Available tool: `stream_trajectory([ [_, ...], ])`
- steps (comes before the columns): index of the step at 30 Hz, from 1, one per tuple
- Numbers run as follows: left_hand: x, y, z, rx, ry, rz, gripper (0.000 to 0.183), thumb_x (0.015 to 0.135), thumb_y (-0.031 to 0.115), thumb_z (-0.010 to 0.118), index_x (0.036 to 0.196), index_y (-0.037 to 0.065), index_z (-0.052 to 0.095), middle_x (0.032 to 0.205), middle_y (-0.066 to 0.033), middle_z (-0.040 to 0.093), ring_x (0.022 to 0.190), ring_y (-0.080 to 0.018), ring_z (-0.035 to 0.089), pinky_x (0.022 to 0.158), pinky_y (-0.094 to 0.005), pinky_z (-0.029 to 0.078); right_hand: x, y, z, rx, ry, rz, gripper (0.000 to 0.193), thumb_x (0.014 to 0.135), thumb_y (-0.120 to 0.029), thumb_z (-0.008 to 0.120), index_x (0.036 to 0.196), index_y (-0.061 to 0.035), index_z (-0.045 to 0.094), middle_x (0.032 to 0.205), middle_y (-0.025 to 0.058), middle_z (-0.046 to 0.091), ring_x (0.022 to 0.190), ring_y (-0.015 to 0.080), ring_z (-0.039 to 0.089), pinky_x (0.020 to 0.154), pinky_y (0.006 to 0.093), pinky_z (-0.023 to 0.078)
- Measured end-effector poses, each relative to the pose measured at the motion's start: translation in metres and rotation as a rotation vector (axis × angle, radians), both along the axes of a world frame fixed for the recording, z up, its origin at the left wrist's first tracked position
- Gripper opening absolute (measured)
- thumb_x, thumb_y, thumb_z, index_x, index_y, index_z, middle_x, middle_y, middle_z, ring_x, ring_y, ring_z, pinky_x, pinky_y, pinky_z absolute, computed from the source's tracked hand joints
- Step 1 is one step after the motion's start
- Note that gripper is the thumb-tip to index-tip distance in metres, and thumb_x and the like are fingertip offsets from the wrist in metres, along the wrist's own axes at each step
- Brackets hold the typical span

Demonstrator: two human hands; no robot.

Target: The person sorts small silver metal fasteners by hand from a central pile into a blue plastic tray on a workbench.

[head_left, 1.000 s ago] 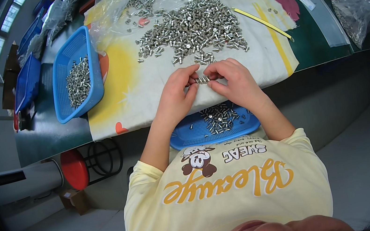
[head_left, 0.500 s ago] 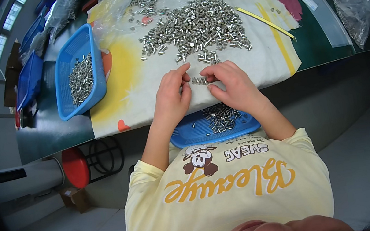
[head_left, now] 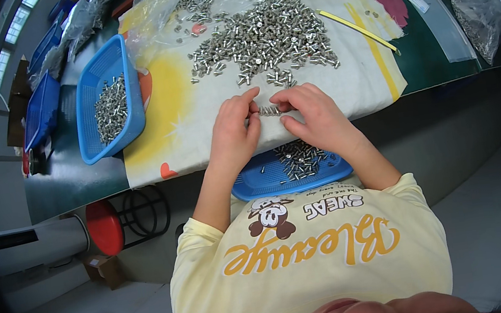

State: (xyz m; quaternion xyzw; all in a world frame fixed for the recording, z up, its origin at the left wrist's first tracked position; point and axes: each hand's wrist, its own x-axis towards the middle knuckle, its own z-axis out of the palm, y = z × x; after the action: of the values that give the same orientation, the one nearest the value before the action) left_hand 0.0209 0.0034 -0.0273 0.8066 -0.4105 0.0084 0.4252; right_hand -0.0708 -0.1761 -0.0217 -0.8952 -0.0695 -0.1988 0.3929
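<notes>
A short row of small metal rivet-like pieces (head_left: 269,111) lies on the cloth near the table's front edge, between my hands. My left hand (head_left: 235,126) is at the row's left end, fingers curved, thumb apart from them. At its right end is my right hand (head_left: 316,115), with thumb and forefinger apart and the fingertips touching or very close to the pieces. Just beyond the hands spreads a large heap of the same silvery pieces (head_left: 272,35). Below my wrists, a blue tray (head_left: 254,185) holds more of them, partly hidden by the table edge and my right forearm.
A blue basket (head_left: 82,109) with metal pieces stands on the left of the patterned cloth (head_left: 176,125). A yellow strip (head_left: 358,31) lies right of the heap. Clear plastic bags (head_left: 476,9) lie far right. A red stool (head_left: 105,228) is below left.
The hands and the row of pieces stay almost in place; only slight finger movement shows. The whole view has shifted very little.
</notes>
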Motion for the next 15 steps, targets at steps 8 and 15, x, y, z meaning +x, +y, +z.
stream_trajectory([
  [8,-0.008,-0.009,0.001,0.006,-0.004,-0.013,0.045,0.083,-0.004,0.062,0.126,0.006,0.057,0.090,-0.0074,0.058,0.085,-0.0218,0.058,0.075,-0.0319,0.049,0.000,-0.013,-0.001,-0.001,0.041,-0.023,0.036,0.079,-0.004,0.067,0.114,-0.0073,0.061,0.093,0.0063,0.065,0.092,0.0232,0.061,0.083,0.0357,0.050],
  [15,-0.009,-0.013,-0.005,-0.008,-0.021,-0.011,0.045,0.083,-0.003,0.064,0.126,0.005,0.057,0.090,-0.0074,0.058,0.084,-0.0210,0.059,0.075,-0.0311,0.050,0.004,-0.019,-0.002,0.062,0.055,-0.011,0.034,0.079,-0.008,0.067,0.112,-0.0096,0.060,0.090,0.0045,0.065,0.091,0.0259,0.059,0.083,0.0386,0.048],
])
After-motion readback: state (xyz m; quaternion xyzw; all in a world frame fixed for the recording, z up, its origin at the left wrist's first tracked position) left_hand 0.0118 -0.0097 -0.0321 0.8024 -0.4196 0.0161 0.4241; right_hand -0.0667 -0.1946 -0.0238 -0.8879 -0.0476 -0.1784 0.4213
